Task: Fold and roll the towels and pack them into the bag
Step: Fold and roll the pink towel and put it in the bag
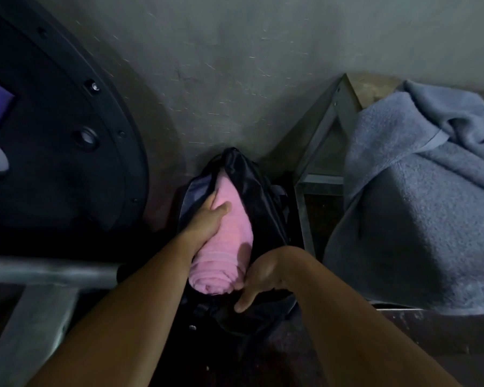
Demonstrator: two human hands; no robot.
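Observation:
A rolled pink towel lies lengthwise inside the open black bag on the floor, its spiral end facing me. My left hand wraps the roll's left side, thumb across the top, fingers hidden between towel and bag wall. My right hand grips the bag's near right edge beside the roll's end, fingers curled down over the black fabric. A loose blue-grey towel is heaped unfolded over a table at the right.
A metal-framed table stands right of the bag under the blue-grey towel. A large dark round object fills the left. Grey concrete floor lies beyond the bag. Another metal frame runs at the lower left.

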